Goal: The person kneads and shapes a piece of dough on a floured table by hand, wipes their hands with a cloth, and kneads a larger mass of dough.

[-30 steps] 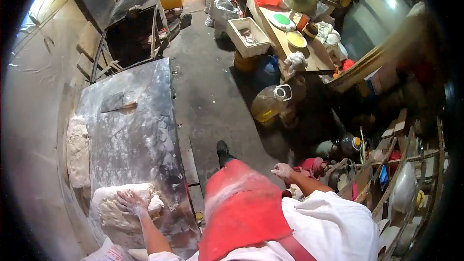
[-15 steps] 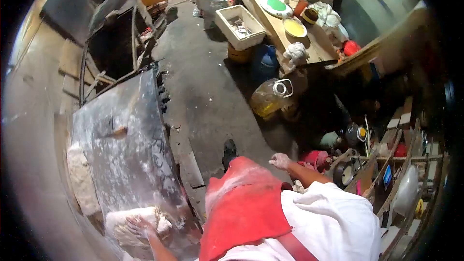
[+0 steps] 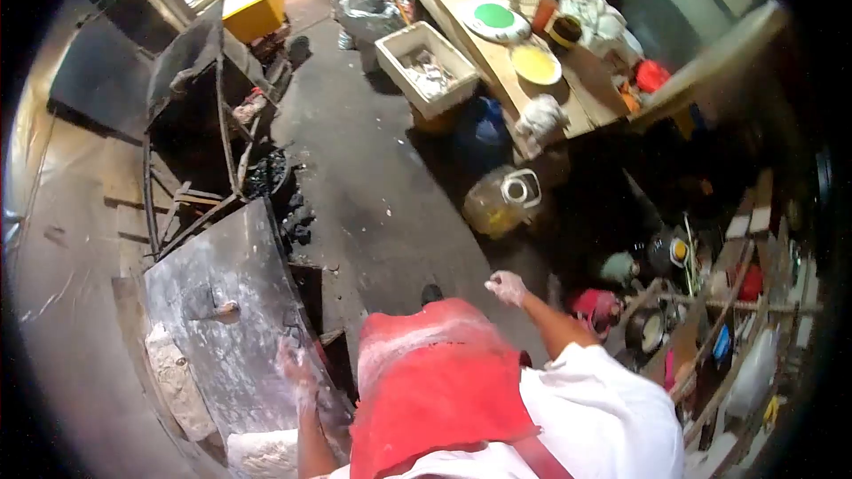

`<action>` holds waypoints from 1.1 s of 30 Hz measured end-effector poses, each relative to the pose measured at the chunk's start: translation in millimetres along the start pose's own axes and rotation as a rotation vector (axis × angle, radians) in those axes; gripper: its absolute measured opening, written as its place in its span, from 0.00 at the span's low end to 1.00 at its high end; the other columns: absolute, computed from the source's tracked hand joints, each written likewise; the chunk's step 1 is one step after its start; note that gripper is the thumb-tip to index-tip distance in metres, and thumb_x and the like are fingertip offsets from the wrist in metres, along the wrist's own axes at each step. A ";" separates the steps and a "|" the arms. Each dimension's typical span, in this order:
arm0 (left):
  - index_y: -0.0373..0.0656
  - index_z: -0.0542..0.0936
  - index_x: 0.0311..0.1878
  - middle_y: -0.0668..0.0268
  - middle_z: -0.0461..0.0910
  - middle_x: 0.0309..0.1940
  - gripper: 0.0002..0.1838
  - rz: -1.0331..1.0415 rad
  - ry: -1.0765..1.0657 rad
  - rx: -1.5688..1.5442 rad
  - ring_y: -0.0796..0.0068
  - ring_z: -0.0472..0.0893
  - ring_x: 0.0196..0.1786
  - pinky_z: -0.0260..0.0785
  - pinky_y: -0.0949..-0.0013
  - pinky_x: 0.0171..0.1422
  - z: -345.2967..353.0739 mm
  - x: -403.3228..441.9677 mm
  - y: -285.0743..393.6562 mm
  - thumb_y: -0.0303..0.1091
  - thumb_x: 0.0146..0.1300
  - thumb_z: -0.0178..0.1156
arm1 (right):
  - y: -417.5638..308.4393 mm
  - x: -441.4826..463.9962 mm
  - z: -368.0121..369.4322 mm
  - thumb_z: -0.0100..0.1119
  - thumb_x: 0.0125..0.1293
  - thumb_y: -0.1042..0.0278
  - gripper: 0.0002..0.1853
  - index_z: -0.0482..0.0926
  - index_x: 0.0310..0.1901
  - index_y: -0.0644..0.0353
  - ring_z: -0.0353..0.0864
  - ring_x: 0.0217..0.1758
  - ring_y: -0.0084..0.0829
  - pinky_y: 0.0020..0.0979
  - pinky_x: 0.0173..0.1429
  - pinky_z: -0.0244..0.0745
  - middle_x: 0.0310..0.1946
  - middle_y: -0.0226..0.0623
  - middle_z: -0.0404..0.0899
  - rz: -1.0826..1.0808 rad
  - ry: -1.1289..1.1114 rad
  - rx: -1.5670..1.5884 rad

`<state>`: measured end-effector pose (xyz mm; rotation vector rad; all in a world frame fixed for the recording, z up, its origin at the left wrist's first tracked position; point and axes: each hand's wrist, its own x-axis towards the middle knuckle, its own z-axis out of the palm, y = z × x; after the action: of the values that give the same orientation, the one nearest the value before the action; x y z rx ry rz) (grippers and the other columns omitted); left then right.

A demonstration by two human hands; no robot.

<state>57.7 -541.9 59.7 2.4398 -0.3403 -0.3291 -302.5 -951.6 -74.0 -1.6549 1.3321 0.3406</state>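
My left hand is over the right part of a dark, floured board. It is floury and motion-blurred, its fingers apart and nothing held. Below it, at the lower edge of view, a white slab of dough lies on the board, apart from the hand. A second pale slab runs along the board's left edge. Higher up on the board rests a flat tool with a short wooden handle. My right hand, also floury, hangs in front of my red apron with curled fingers and nothing visible in them.
A white foam box stands ahead, beside a wooden table bearing plates and a cloth bundle. On the floor are an oil jug and a blue container. A metal frame adjoins the board; shelves with odds and ends stand at right.
My left hand has lifted off the dough slab and moved up and right over the board. My right hand stays curled in front of me. The view has shifted, putting the dough lower.
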 end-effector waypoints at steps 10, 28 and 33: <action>0.35 0.78 0.63 0.52 0.84 0.54 0.21 0.136 -0.428 -0.170 0.58 0.83 0.59 0.73 0.61 0.67 63.9 104.4 89.6 0.34 0.69 0.61 | 20.2 -10.2 12.5 0.69 0.64 0.52 0.20 0.87 0.48 0.60 0.88 0.40 0.37 0.37 0.51 0.80 0.36 0.43 0.88 0.166 -0.018 -0.074; 0.35 0.76 0.65 0.53 0.85 0.53 0.21 0.230 -0.559 -0.228 0.62 0.85 0.57 0.75 0.62 0.65 88.3 485.3 186.4 0.31 0.70 0.60 | -231.3 187.7 -12.9 0.67 0.66 0.52 0.21 0.86 0.50 0.63 0.86 0.35 0.31 0.34 0.46 0.80 0.35 0.41 0.88 0.141 0.185 0.070; 0.38 0.77 0.65 0.53 0.85 0.53 0.22 0.205 -0.573 -0.232 0.62 0.85 0.56 0.75 0.62 0.64 119.0 546.9 199.0 0.33 0.70 0.61 | -281.2 214.1 -33.8 0.68 0.64 0.49 0.23 0.87 0.50 0.61 0.87 0.50 0.43 0.39 0.59 0.79 0.45 0.49 0.88 0.277 0.031 0.012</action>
<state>499.5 -936.3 13.2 2.0245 -0.7448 -0.9231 9.6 -1120.7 -69.8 -1.4710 1.5876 0.4701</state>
